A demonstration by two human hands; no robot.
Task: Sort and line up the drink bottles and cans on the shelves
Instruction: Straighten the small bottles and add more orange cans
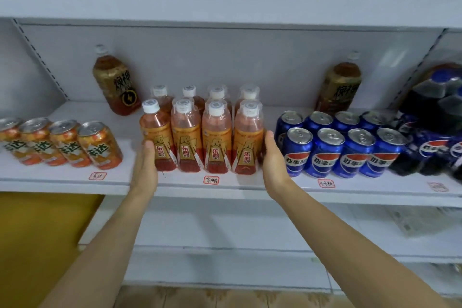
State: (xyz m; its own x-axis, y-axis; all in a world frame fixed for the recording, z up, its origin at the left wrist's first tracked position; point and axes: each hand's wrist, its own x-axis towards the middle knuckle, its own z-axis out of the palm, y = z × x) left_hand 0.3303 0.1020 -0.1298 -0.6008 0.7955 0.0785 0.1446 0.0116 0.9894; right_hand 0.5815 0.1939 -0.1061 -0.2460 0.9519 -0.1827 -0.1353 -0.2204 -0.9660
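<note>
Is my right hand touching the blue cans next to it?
Apart. The head view shows white shelf between the right hand and the nearest blue can; the hand presses the orange bottle instead.

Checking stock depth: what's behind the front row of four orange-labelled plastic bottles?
A second row of four matching white-capped bottles; only caps and shoulders show, bodies hidden by the front row.

On the white metal shelf (pixel 62 177), orange soda cans (pixel 62 144) stand at 9 o'clock of the small orange plastic bottles (pixel 202 132); blue cola cans (pixel 342 147) at 3 o'clock.

Bright, even light — soft shadows, slight overall blur, wide-angle bending at edges.
</note>
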